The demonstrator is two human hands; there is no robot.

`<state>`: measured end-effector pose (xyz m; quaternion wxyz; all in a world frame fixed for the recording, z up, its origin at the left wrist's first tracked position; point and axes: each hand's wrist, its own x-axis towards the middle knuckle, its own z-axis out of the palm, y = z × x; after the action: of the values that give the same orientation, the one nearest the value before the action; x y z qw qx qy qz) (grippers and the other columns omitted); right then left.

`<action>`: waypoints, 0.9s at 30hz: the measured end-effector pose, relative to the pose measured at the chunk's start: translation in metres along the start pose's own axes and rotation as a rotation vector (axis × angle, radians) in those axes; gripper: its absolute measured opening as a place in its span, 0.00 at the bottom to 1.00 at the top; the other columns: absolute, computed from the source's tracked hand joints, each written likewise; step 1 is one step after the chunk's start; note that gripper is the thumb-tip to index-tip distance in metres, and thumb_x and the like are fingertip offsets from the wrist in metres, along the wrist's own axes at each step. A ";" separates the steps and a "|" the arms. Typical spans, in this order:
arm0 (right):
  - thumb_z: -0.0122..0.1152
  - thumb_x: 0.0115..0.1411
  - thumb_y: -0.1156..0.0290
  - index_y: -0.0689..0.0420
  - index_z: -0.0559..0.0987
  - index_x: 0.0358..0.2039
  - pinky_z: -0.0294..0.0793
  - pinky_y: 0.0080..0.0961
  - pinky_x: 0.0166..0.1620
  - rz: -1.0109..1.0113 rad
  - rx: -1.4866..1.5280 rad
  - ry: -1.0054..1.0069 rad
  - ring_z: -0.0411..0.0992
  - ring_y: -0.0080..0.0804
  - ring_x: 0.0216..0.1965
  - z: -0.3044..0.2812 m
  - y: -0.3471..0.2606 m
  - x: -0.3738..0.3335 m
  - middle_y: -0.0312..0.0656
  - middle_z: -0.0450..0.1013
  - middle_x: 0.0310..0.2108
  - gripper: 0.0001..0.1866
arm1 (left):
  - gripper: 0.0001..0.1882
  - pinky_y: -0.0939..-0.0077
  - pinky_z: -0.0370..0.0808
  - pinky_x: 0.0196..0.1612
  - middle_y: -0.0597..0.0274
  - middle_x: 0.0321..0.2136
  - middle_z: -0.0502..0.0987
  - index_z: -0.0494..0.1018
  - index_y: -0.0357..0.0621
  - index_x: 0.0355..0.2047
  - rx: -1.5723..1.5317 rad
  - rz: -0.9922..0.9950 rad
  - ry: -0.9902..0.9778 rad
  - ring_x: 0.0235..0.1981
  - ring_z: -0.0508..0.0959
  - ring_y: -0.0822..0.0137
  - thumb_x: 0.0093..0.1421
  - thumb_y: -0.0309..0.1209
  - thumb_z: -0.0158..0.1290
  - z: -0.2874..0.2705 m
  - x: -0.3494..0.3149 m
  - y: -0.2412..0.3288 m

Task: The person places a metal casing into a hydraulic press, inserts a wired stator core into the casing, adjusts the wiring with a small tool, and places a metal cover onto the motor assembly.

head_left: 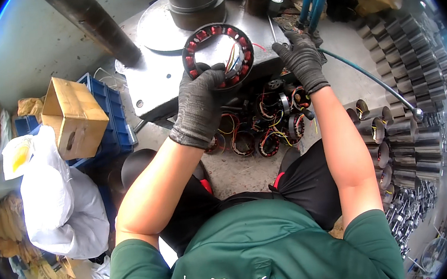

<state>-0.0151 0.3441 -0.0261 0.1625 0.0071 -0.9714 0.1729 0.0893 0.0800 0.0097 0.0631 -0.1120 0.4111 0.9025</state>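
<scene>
My left hand [197, 101], in a dark grey knitted glove, is closed on the lower left rim of a motor stator [247, 50]. This black ring has red copper windings and loose coloured wires. It is held up in front of the press's thick cylindrical ram [192, 1], above the metal table [155, 84]. My right hand [304, 63], in a matching glove, is at the table's right edge, beside a thin metal rod [272, 28]. Its fingers are curled, and what they grip is hidden.
Several wired stators [269, 144] sit below the table, between my legs. To the right stand stacked metal cylinders [407, 71], with a teal hose [363, 73] in front. A cardboard box [82, 121], blue crate [117, 112] and white sack [48, 185] are at the left.
</scene>
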 end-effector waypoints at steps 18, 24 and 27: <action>0.51 0.63 0.71 0.63 0.82 0.53 0.77 0.25 0.44 0.152 1.118 -0.440 0.77 0.27 0.38 -0.045 -0.023 -0.006 0.39 0.80 0.37 0.21 | 0.04 0.51 0.82 0.58 0.42 0.49 0.77 0.71 0.34 0.33 -0.252 0.004 0.098 0.50 0.81 0.44 0.57 0.22 0.52 -0.021 0.010 0.029; 0.66 0.60 0.73 0.61 0.70 0.67 0.75 0.29 0.58 -0.188 1.455 -0.335 0.76 0.31 0.49 -0.082 -0.073 -0.073 0.42 0.77 0.47 0.34 | 0.08 0.51 0.82 0.58 0.39 0.48 0.78 0.72 0.31 0.35 -0.353 -0.049 0.047 0.51 0.81 0.42 0.56 0.23 0.53 -0.020 0.007 0.026; 0.70 0.63 0.67 0.59 0.73 0.64 0.76 0.31 0.53 -0.292 1.224 -0.161 0.77 0.30 0.46 -0.085 -0.060 -0.086 0.42 0.77 0.45 0.30 | 0.11 0.50 0.81 0.58 0.38 0.47 0.78 0.72 0.29 0.38 -0.421 -0.102 0.025 0.51 0.81 0.41 0.56 0.24 0.52 -0.019 0.008 0.023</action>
<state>0.0971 0.3124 0.0417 0.0775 0.2441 -0.6949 0.6719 0.0798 0.0507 0.0117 0.0787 -0.1548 0.2082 0.9625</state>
